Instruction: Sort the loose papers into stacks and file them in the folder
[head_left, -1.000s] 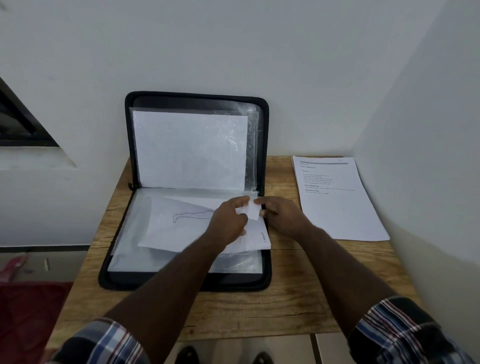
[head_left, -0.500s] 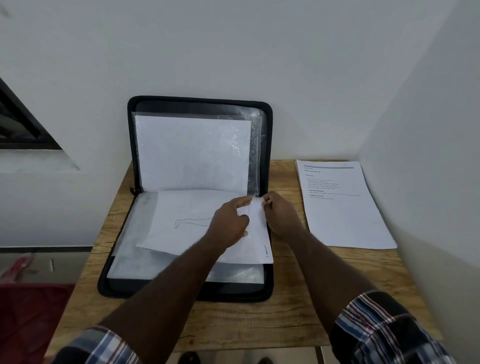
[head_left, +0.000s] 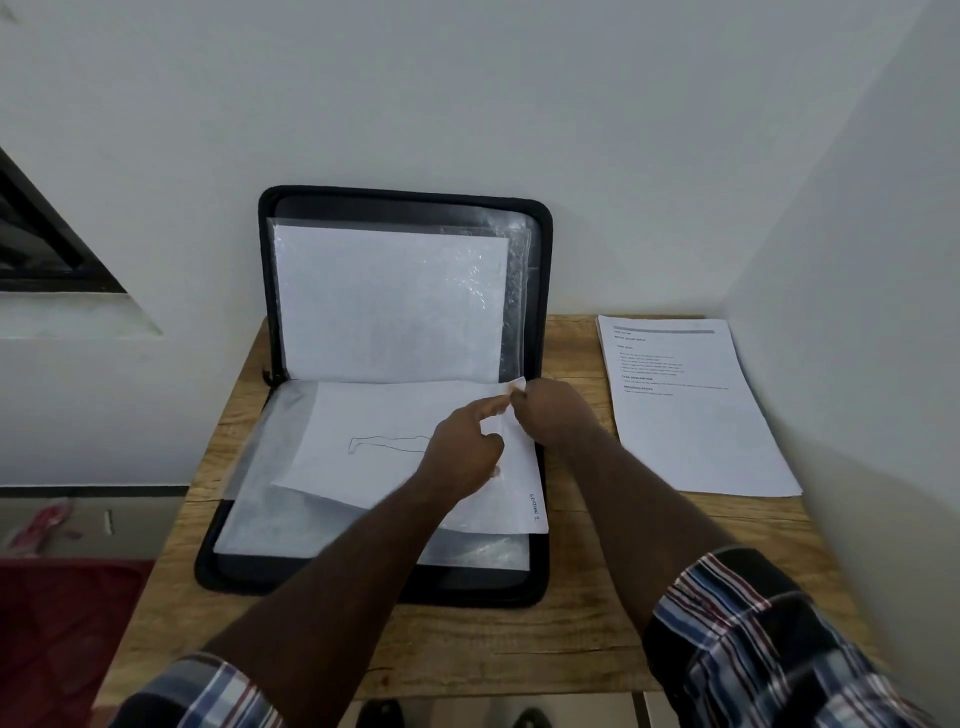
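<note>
Both hands, right (head_left: 553, 415) and left (head_left: 462, 452), pinch the sheet (head_left: 395, 415) at its 2 o'clock corner; tugging unevenly could crease it.

A sketched white sheet (head_left: 374, 441) lies askew in the open black folder (head_left: 543, 291); printed papers (head_left: 696, 415) lie beside.

- Folder (head_left: 543, 291): black matt fabric rim, glossy crinkled clear plastic sleeves (head_left: 517, 291).
- Sheets (head_left: 384, 431) at centre: matt white paper.
- Table (head_left: 519, 654): rough-grained pale wood.
- Sleeves at lower frame (head_left: 753, 639): checked cloth.
</note>
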